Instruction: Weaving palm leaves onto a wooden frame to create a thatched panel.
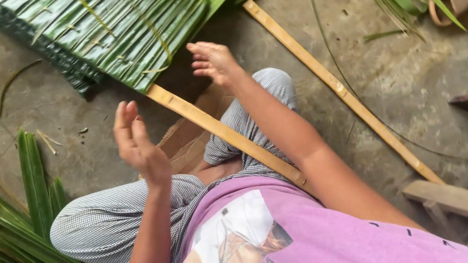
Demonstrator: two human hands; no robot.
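Both hands empty, fingers spread: left hand [140,147], right hand [213,62] raised over lap. Bamboo slat [222,131] lies across knee; stitched palm-leaf panel [110,28] at 11 o'clock, untouched. Between grips, apparently.

We see a long pale bamboo slat [225,132] lying slanted across our lap. Its far end sits under stitched green palm-leaf thatch [116,27] on the concrete floor.

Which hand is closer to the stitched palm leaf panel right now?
Right. The right hand hovers open just beside the leaf panel's lower edge; the left hand is raised farther back, over the knee.
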